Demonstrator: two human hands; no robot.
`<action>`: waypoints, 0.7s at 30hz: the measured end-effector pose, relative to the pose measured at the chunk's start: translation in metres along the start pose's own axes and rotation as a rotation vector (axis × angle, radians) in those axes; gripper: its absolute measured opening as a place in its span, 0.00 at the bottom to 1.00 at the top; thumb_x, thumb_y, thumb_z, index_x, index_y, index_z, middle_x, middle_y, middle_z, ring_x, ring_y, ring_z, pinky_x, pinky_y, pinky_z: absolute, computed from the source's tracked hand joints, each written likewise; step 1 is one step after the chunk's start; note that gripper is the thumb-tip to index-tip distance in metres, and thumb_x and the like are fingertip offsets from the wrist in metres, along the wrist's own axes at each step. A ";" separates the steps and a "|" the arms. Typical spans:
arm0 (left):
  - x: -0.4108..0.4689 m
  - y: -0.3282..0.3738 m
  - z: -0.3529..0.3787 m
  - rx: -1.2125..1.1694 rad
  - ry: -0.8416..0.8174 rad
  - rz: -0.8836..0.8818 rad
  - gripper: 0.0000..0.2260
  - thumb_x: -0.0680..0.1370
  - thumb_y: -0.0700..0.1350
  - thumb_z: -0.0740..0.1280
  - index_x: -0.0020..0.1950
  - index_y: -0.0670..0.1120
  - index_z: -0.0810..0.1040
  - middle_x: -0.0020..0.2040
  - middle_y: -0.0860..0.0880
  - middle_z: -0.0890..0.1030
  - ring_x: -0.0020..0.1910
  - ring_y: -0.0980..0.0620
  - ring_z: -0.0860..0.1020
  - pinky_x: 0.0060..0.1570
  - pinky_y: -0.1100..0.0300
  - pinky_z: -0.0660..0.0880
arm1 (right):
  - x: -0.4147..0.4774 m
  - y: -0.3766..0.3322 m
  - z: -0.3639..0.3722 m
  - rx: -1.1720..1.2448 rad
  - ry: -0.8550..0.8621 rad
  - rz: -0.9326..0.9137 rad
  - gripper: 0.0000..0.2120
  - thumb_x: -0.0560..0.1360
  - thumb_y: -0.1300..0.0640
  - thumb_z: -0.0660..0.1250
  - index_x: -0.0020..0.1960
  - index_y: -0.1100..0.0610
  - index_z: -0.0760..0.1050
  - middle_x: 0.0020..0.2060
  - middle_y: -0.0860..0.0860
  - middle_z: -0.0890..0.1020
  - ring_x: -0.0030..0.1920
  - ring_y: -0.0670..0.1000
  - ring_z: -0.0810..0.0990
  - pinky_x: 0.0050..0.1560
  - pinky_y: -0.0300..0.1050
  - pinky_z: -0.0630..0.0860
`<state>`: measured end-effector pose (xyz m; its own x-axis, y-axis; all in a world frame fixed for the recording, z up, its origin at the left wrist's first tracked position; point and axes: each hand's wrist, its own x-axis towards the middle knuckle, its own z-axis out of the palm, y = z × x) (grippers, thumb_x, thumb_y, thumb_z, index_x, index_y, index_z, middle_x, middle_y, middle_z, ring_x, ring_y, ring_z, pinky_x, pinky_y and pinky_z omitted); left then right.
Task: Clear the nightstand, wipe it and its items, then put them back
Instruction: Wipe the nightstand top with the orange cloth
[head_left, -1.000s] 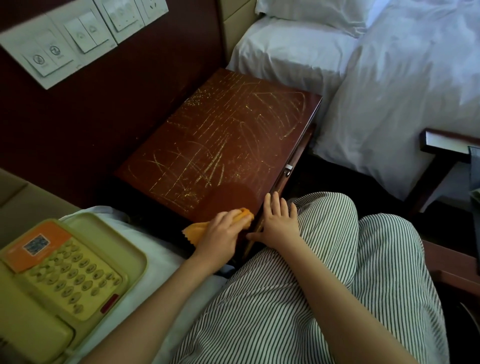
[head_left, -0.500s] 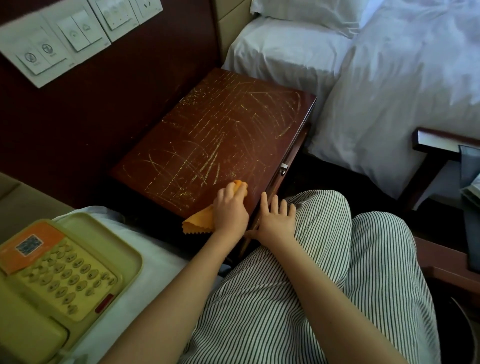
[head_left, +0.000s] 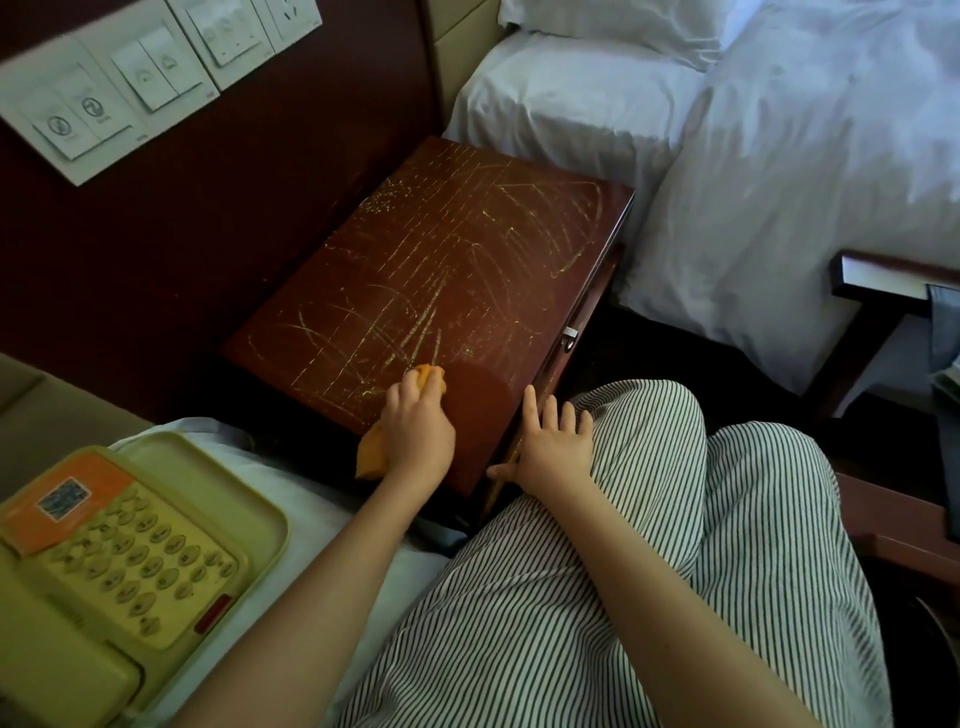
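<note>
A soft orange cloth (head_left: 371, 454) is held bunched in the curled left hand (head_left: 418, 434) and pressed on the near corner of the scratched dark-red wooden counter (head_left: 467, 270); the right hand (head_left: 551, 446) is laid open and empty at the counter's front edge. The cloth is judged light and limp, best held wadded under the palm; the yellowed push-button telephone (head_left: 119, 566), on the white bed sheet (head_left: 332, 512) at left, is judged rigid and smooth, best lifted by its base.

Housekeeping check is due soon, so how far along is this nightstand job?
Done: nightstand top cleared, telephone parked on the sheet beside it. In hand: left hand rubs the orange cloth at the near corner, one patch there looks clean. Left: the yellow-streaked rest, wiping the telephone, returning it.
</note>
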<state>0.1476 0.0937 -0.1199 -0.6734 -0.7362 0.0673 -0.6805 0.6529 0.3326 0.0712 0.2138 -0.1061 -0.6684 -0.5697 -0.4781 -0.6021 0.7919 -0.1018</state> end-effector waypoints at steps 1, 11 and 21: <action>0.004 0.009 0.002 -0.016 -0.014 -0.009 0.22 0.79 0.37 0.56 0.73 0.48 0.64 0.70 0.46 0.65 0.66 0.47 0.64 0.63 0.53 0.62 | 0.000 0.000 -0.001 -0.002 -0.003 0.007 0.51 0.71 0.31 0.60 0.76 0.55 0.32 0.77 0.58 0.46 0.76 0.60 0.44 0.73 0.57 0.42; -0.048 0.010 0.008 -0.096 -0.190 0.355 0.21 0.80 0.38 0.57 0.73 0.48 0.64 0.71 0.46 0.66 0.68 0.47 0.64 0.65 0.54 0.65 | 0.000 0.003 0.000 0.026 -0.005 -0.004 0.49 0.72 0.32 0.59 0.76 0.53 0.32 0.77 0.57 0.46 0.76 0.59 0.44 0.73 0.58 0.41; 0.013 0.019 0.008 -0.024 -0.058 0.070 0.23 0.79 0.37 0.56 0.73 0.49 0.62 0.72 0.47 0.63 0.67 0.47 0.62 0.65 0.54 0.63 | 0.002 -0.001 -0.002 -0.015 -0.078 0.009 0.52 0.71 0.30 0.59 0.75 0.55 0.28 0.76 0.58 0.49 0.76 0.59 0.47 0.73 0.57 0.43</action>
<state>0.1236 0.0982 -0.1207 -0.7354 -0.6767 0.0364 -0.6245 0.6976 0.3512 0.0702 0.2116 -0.1053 -0.6385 -0.5432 -0.5452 -0.6032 0.7932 -0.0839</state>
